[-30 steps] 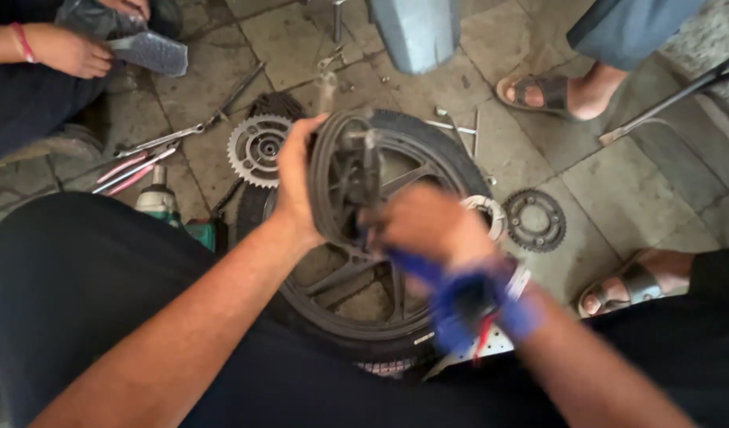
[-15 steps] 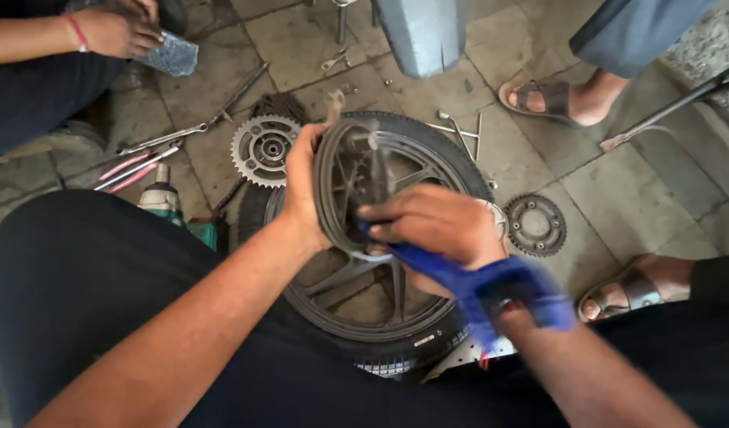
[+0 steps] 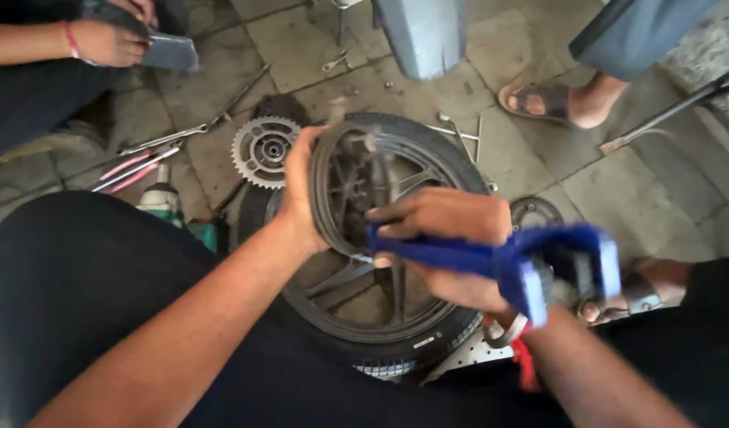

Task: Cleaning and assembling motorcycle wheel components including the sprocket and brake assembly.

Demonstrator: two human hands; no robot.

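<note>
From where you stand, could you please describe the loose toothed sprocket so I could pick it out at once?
Start at the black motorcycle wheel lying flat on the stone floor. Just beyond its upper-left edge, past the left hand, lies the sprocket. It is a pale metal disc ringed with teeth, unlike the darker, smaller ring on the wheel's right.

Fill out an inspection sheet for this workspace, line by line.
Surface: grey stone-tile floor, dusty and cracked.
Job's things: round dark drum-like part held over a black spoked motorcycle wheel with tyre; blue cloth strip.
Clutter: silver toothed sprocket, dark sprocket, long metal bars, red-handled tools, green power tool.
Grippers: left hand grips the part's rim; right hand has its fingers closed around the cloth.
Cables: nothing seen.
Surroundings: another person's hands at the top left, sandalled feet at the right, grey post.
</note>
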